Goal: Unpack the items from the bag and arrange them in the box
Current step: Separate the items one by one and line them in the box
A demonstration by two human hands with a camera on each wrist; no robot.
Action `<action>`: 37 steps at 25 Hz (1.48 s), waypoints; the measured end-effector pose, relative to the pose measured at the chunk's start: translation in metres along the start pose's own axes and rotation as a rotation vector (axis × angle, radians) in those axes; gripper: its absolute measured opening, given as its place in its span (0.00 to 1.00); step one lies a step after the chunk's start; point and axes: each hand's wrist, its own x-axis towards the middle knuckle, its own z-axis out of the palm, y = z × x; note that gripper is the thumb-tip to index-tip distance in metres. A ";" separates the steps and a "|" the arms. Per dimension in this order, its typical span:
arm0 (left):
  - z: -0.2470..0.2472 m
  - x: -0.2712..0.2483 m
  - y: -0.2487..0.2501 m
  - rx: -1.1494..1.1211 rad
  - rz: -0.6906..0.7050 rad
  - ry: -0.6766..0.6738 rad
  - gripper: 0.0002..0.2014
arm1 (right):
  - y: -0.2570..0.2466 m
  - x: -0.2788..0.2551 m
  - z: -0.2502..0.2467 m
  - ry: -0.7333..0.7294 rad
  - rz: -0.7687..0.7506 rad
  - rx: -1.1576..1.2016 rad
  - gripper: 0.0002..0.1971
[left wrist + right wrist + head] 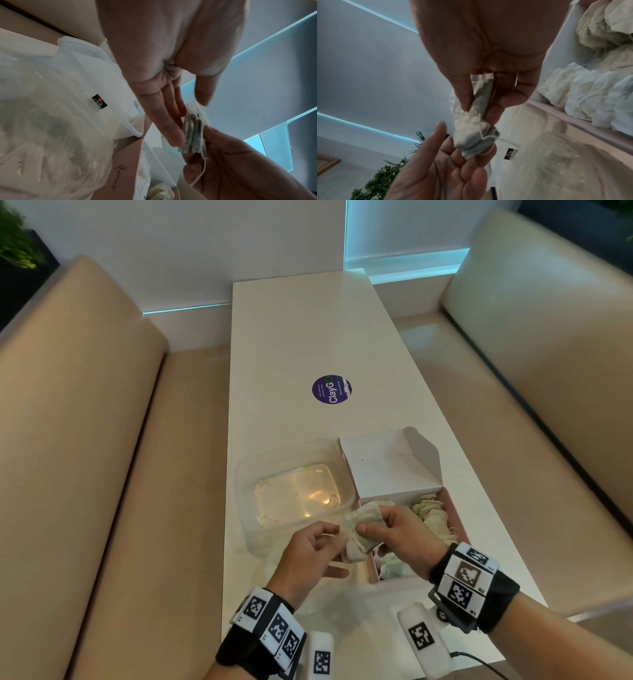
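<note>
The right hand [400, 534] pinches a soft, light cloth pouch [359, 530] at the box's [455, 508] 9 o'clock edge, the open left hand [308, 556] touching it; it likely crumples, so hold its body, not its string.

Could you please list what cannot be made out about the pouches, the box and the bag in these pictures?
- Near part of the pink box, head view: covered by the right hand, so its pouch count is unknown.
- Contents of the held cloth pouch: hidden by its fabric.
- Clear plastic bag, left wrist view: blurred and cut by the edge; whether pouches remain is unclear.
</note>
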 end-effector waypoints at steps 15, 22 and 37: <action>0.010 0.011 -0.035 0.684 -0.001 -0.225 0.10 | 0.041 -0.020 -0.066 -0.049 0.112 -0.844 0.19; 0.021 0.028 -0.037 0.848 0.045 -0.333 0.25 | 0.056 -0.006 -0.042 -0.248 0.098 -1.178 0.07; 0.022 0.049 -0.045 1.049 0.027 -0.493 0.38 | 0.055 0.012 -0.016 -0.442 0.294 -1.266 0.15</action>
